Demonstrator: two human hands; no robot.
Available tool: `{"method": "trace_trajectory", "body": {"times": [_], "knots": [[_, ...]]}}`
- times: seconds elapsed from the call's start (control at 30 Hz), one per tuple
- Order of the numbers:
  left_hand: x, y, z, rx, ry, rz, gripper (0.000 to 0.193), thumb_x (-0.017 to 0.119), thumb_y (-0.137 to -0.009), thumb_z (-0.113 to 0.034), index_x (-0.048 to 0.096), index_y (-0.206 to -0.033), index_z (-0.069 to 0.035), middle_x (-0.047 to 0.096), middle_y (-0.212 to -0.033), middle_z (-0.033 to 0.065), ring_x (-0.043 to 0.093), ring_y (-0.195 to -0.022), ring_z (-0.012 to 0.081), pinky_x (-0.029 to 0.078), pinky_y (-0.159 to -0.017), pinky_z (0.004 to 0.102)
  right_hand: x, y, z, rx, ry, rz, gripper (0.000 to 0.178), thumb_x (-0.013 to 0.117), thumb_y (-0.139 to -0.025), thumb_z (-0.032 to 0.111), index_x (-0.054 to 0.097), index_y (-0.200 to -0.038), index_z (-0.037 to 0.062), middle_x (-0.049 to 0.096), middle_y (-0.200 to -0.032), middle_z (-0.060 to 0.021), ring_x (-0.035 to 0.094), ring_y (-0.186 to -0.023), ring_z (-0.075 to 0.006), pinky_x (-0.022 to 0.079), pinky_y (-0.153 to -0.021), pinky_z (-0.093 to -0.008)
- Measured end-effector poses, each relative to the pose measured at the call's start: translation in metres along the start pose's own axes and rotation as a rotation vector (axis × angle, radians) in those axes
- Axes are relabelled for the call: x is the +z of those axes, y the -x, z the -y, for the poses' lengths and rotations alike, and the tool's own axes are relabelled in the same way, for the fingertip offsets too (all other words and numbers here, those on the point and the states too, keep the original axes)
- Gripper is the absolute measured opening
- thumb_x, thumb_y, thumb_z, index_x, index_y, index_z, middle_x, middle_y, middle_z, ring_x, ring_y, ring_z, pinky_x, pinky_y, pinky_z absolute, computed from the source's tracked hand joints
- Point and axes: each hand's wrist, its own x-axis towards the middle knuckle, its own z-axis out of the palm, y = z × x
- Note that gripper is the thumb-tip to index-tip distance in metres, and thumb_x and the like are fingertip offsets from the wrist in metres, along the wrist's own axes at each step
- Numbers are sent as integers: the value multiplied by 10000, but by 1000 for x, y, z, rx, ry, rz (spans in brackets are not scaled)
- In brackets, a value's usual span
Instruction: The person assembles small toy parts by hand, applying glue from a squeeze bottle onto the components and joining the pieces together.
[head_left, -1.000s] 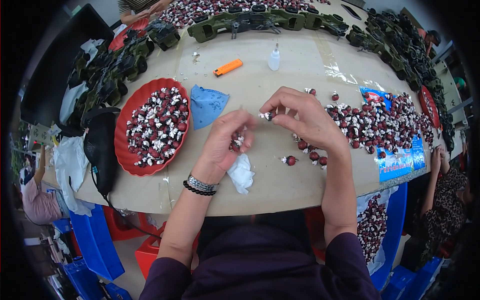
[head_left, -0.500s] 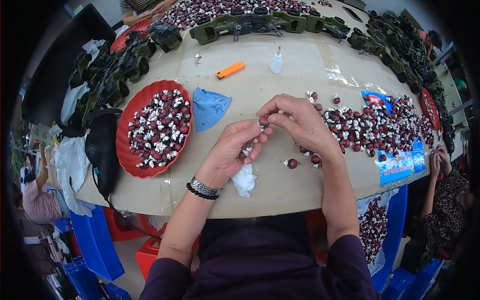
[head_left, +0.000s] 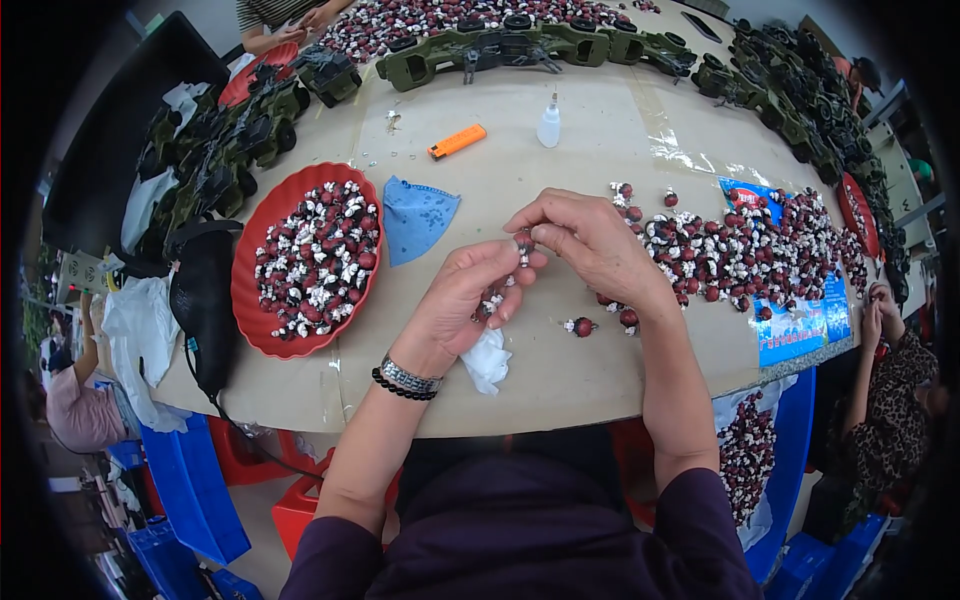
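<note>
Over the near middle of the table, my left hand point(head_left: 452, 300) pinches a small dark-red and white figure piece point(head_left: 524, 243) between thumb and finger. More such pieces point(head_left: 490, 303) show within its curled fingers. My right hand point(head_left: 600, 245) meets it from the right, thumb and forefinger closed on the top of the same piece; the exact contact is partly hidden by the fingers. Beneath my left hand lies a crumpled white tissue point(head_left: 487, 365). A loose red piece point(head_left: 583, 327) rests just below my right hand, beside a large pile of alike pieces point(head_left: 700, 255).
At left stands a scalloped red bowl point(head_left: 246, 255) full of these pieces, beside a blue cloth point(head_left: 420, 215). Farther back are an orange tool point(head_left: 457, 141) and a white dropper bottle point(head_left: 549, 127). Green toy vehicles point(head_left: 580, 48) line the far edge. Co-workers sit around.
My fingers have shifted only slightly around the piece, and both hands keep their hold on it. The whole view has moved by a few pixels.
</note>
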Motion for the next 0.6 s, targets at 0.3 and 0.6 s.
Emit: {"method": "trace_trajectory", "body": {"times": [0.3, 0.6], "knots": [[3, 1, 0, 9, -126, -39, 371, 508, -989, -326, 625, -1040, 21, 618, -793, 32, 501, -518, 69, 325, -400, 200, 3, -1, -1, 36, 53, 17, 146, 585, -888, 116, 615, -947, -14, 610, -874, -91, 602, -781, -193, 475, -687, -324], [-6, -1, -1, -72, 149, 151, 447, 363, -994, -366, 560, -778, -28, 542, -622, 70, 481, -462, 166, 322, -367, 256, 7, -1, -4, -96, 7, -26, 145, 589, -889, 123, 600, -889, -21, 564, -820, -80, 529, -708, -176, 430, -652, -303]]}}
